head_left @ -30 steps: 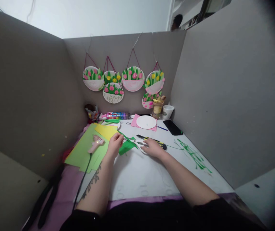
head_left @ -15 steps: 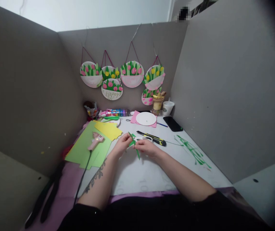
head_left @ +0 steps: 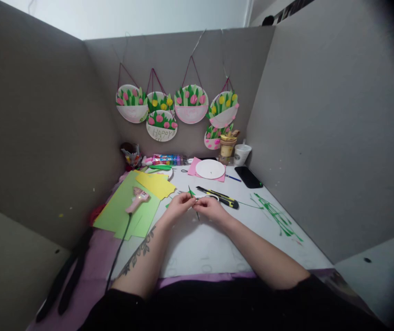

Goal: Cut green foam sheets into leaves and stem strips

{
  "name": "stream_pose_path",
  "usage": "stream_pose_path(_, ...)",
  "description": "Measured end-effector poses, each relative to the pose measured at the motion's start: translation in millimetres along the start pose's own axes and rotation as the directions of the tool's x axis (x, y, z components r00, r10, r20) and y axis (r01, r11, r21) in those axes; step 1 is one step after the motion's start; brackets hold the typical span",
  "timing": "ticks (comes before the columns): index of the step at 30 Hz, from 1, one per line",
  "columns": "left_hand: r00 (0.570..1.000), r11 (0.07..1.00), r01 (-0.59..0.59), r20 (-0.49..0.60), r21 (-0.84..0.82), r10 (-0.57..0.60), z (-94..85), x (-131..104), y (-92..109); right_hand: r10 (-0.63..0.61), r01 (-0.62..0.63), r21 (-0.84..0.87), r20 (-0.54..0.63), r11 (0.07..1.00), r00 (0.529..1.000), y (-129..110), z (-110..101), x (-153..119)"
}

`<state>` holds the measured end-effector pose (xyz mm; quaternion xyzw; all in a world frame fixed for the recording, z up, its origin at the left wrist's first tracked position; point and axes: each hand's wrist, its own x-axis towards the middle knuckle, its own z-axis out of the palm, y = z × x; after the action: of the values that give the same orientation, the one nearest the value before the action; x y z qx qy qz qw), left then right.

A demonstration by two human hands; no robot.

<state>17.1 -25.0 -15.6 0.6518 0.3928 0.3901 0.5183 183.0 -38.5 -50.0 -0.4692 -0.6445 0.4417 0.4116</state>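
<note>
Papers, cutter, phone on table

Held strip: dark green
Large sheet: light green
Top sheet: yellow
Glue gun: pale pink; cord black
Utility knife: black, yellow stripes
Scrap strips: green
Flat plate: plain white
Under-plate sheet: pink
Hanging plates: white; pink or yellow blooms, green leaves
Phone: black
Left forearm: dark leaf-pattern tattoo
Table: white

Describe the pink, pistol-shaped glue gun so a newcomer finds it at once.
On the white tabletop, left of the person's left hand, lie light-green paper sheets. The pink glue gun rests on them. Its black cord sets it apart from the flat sheets around it.
</note>
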Motion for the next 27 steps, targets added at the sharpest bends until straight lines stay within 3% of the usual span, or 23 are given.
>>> stream_pose_path(6,0.999,0.999,0.029,0.026,-0.035,-0.028,-1.3,2,-3,0.054,-0.057,0.123,0.031,0.991,0.998,1,-1,0)
stream_pose_path(9,1.0,1.0,0.02,-0.019,-0.024,-0.021,-1.1,3,-8,0.063,-0.063,0.125,0.001,0.99,0.998,2,3,0)
stream_pose_path(17,0.963,0.999,0.017,-0.268,-0.035,-0.026,-0.8,4,-6,-0.033,0.025,-0.102,-0.078,0.994,0.996,-4,10,-4)
stream_pose_path(23,0.925,0.981,0.02,-0.369,-0.191,-0.09,-5.8,9,-12,-0.121,0.105,-0.212,-0.061,0.972,0.991,-6,12,-7)
stream_pose_path(27,0.916,0.965,0.033,-0.377,-0.262,-0.134,-8.8,13,-18,-0.134,0.117,-0.205,-0.069,0.972,0.989,-6,11,-7)
